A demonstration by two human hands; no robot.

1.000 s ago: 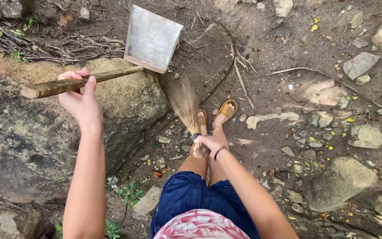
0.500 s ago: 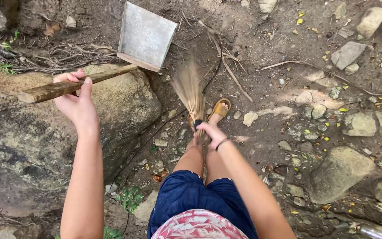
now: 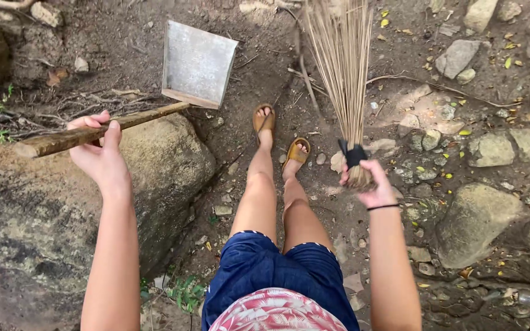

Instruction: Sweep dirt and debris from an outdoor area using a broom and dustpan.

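Dirt ground (image 3: 246, 61) w/ scattered stones and a boulder (image 3: 167, 165). Metal dustpan (image 3: 197, 63) is held by its wooden handle in clenched left hand (image 3: 100, 156); stick broom (image 3: 341, 67) is gripped at bound end by right hand (image 3: 369, 184), bristles raised over ground.

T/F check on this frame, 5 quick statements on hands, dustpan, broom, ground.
1. The left hand grips the wooden handle of the metal dustpan. True.
2. The right hand holds a stick broom by its bound end, bristles pointing away from the person. True.
3. The dustpan lies flat on the big rock. False: it is held up by its handle, past the rock's edge over the dirt.
4. The person is barefoot. False: both feet wear tan sandals.
5. The ground is paved smooth. False: it is bare dirt with stones and scattered leaves.
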